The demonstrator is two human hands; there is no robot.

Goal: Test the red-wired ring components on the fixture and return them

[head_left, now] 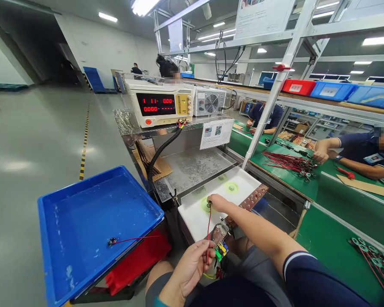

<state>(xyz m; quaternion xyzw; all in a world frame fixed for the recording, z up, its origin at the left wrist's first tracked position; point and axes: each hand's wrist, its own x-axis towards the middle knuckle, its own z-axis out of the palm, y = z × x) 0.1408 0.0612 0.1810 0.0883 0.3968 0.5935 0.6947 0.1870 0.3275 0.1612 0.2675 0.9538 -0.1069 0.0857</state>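
Observation:
My left hand [195,264] pinches the lower end of a red wire [209,226] beside a small green, yellow and blue circuit board [222,250]. The wire runs up to my right hand [217,203], whose fingers close on a small dark round part [209,205] at its upper end. That part is over a yellow-green ring on the white board [192,217]; a second ring [231,187] lies farther back. A brown perforated strip [254,198] borders the board. In the blue tray [92,213] at the left lies another small part [112,241] with a red wire.
Behind the board stands a power supply [161,104] with red digits, a black cable [156,155] hanging from it. Co-workers sit along the green bench [291,170] at right, near bundled red wires [288,162]. A metal post [265,123] rises behind the board.

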